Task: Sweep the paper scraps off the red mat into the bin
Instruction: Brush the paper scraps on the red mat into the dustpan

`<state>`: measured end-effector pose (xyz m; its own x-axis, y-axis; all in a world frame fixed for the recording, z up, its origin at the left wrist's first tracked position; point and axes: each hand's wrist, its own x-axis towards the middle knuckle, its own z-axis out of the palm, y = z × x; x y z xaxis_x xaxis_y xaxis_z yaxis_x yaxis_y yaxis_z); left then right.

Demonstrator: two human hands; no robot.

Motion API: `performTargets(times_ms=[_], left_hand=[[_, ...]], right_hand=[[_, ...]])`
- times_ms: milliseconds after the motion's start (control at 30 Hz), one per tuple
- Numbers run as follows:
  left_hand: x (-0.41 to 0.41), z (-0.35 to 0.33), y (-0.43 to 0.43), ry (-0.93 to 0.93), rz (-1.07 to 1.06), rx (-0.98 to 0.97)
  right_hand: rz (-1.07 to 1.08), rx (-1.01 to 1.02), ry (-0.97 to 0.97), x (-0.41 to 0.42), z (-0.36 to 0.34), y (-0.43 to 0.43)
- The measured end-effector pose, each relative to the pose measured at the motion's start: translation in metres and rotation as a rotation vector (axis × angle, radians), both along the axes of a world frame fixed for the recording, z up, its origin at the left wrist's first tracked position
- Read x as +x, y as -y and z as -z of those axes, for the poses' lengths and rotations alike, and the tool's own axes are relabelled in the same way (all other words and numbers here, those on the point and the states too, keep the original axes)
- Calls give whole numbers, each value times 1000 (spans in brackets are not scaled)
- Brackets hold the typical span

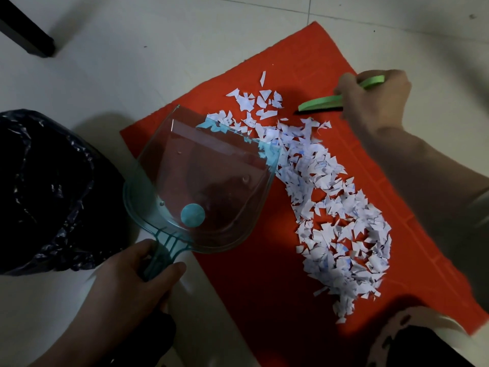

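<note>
At 7 o'clock the left hand [132, 276] wraps its fingers [169, 271] around the ribbed teal handle of a clear, glossy plastic dustpan [211, 186]. The pan is shield-shaped, its long axis running from 7 to 1 o'clock, and its straight open lip rests on the red mat [264, 300] among the nearest scraps. The mat is a rough, woven rectangle lying on pale floor tiles [119, 62]. The paper scraps [344, 229], small jagged white bits with blue print, form a curved band from 5 o'clock up to 12 o'clock. At 9 o'clock sits the bin [45, 192], lined with crinkly black plastic. At 2 o'clock the right hand [375, 99] grips a green brush [320, 103], its dark bristles pointing toward 9 o'clock.
</note>
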<state>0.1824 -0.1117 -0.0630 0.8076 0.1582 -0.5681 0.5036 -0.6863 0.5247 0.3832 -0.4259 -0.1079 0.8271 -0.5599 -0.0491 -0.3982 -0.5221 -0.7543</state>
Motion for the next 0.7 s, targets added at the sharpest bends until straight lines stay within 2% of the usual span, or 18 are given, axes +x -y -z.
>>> performTargets(times_ms=[167, 300, 500, 600, 700], left_hand=[[-6, 2, 2, 4, 0, -57], [-9, 2, 1, 3, 0, -71], [-12, 2, 0, 14, 15, -40], [-13, 1, 1, 9, 12, -43], [-14, 0, 1, 9, 23, -18]], right_hand=[[-56, 90, -52, -12, 3, -5], [-74, -9, -83, -19, 0, -3], [-39, 13, 6, -18, -6, -5], [-43, 89, -47, -24, -1, -6], [-59, 57, -117, -31, 2, -3]])
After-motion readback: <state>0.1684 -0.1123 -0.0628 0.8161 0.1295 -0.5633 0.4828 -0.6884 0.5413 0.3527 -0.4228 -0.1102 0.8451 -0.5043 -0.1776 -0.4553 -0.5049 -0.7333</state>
